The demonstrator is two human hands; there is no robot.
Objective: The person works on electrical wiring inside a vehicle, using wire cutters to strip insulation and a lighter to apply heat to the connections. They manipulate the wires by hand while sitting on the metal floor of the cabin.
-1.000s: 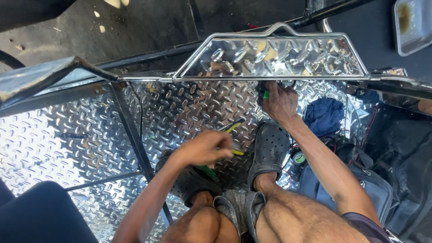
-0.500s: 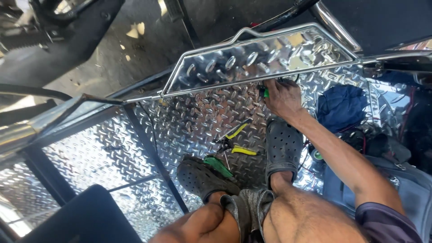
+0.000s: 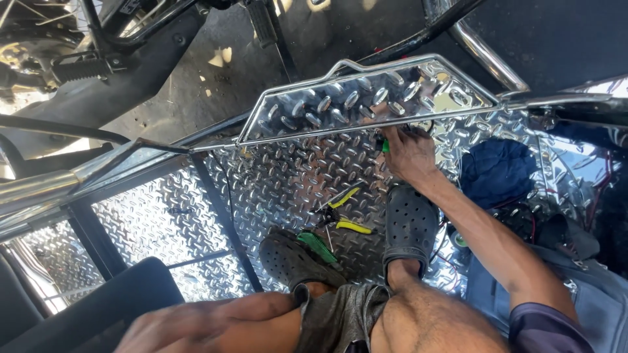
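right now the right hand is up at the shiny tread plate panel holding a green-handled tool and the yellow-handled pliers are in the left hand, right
Not quite. The head view shows the yellow-handled pliers lying on the tread plate floor between the two dark clogs, not in the left hand, which rests low near the knee. The right hand is indeed up at the panel with a green-handled tool.

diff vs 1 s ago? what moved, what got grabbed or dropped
The left hand let go of the yellow-handled pliers on the checker plate floor and drew back to rest on the knee. The pliers lie where they were. The right hand stayed at the plate edge on a green-handled tool; both feet unmoved.
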